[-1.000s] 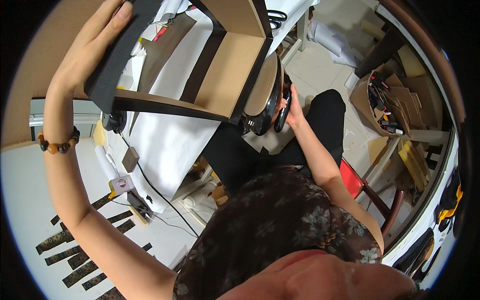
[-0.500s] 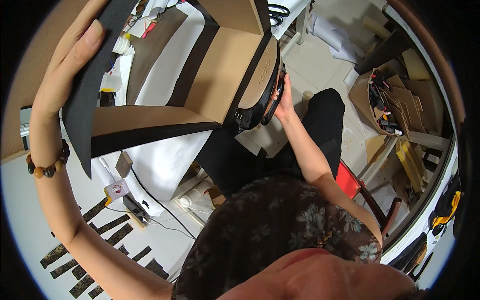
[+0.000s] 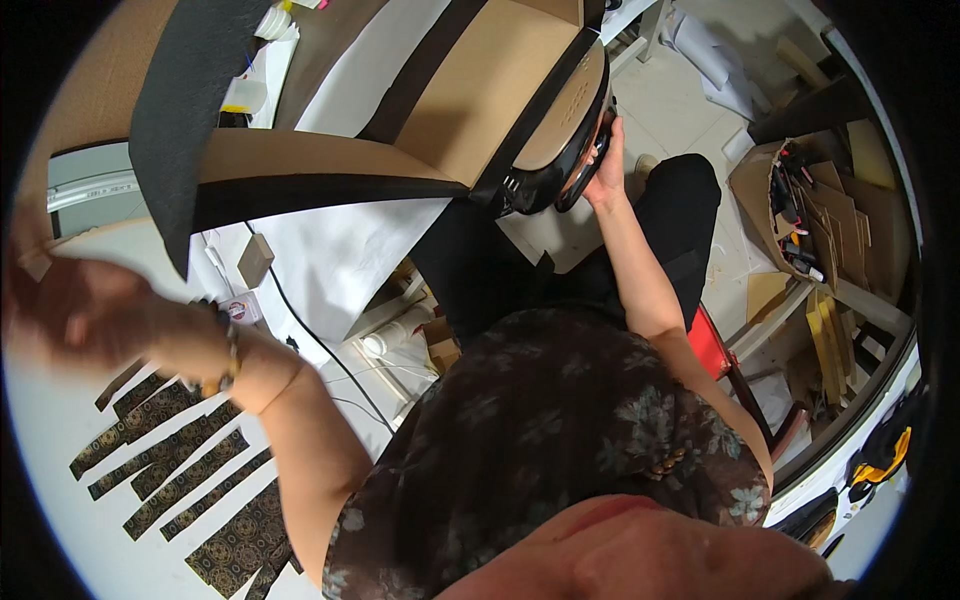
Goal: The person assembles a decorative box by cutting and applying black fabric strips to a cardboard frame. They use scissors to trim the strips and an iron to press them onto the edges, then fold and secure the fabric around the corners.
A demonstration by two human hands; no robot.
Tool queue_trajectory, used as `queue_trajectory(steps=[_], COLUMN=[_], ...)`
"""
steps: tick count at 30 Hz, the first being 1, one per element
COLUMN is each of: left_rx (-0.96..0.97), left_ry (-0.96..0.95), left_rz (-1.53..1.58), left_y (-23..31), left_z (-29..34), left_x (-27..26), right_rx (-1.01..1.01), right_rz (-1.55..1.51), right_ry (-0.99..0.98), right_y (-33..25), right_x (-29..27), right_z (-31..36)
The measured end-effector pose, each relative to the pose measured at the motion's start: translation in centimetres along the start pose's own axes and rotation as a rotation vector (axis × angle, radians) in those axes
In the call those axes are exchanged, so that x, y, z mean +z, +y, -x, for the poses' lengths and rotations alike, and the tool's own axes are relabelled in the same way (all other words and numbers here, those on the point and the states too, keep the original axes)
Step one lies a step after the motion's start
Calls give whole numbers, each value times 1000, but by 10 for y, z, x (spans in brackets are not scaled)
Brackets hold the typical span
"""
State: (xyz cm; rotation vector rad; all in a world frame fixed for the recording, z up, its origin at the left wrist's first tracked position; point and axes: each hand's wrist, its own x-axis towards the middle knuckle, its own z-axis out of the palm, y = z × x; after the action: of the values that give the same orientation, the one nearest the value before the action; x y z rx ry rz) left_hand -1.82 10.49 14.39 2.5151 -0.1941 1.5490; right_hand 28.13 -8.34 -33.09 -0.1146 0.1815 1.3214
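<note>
My right hand (image 3: 604, 172) grips the handle of a black steam iron (image 3: 530, 178). Its tan soleplate with small holes is turned up beside the outer wall of a cardboard box (image 3: 480, 80), brown inside with black-covered edges. Over at the left, my left hand (image 3: 80, 315) is smeared by motion, so its fingers cannot be made out. That hand is apart from the box and near a black flap (image 3: 185, 110) on it. Beads circle the left wrist. Below this hand, dark gold-patterned strips (image 3: 180, 440) lie on the white table.
A small wooden block (image 3: 256, 258) and a black cord (image 3: 300, 345) are by the table edge. White paper (image 3: 340, 270) lies under the box. To the right, a carton (image 3: 757, 190) holds tools and cardboard pieces, close to a red chair (image 3: 708, 345).
My left hand has let go of the black flap and swung down and back towards the strips. The box and iron appear further right and higher in view.
</note>
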Motion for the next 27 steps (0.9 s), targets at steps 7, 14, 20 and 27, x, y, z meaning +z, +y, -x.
queue_trajectory(steps=[7,14,20,27], left_rx=[-917,-952,-980,-1141], left_ry=[391,341,452,310], left_rz=[387,415,746,651], left_y=[-51,-56,-49,-20], left_z=[170,190,185,182], left_x=[136,162,144,130], right_rx=[-19,-5,16,29], right_rz=[27,-25,-16,68], right_ry=[42,-3,-5,43], right_y=[-1,0,-11,-15], right_x=[10,19,18,14], right_z=[1,1,-1,3])
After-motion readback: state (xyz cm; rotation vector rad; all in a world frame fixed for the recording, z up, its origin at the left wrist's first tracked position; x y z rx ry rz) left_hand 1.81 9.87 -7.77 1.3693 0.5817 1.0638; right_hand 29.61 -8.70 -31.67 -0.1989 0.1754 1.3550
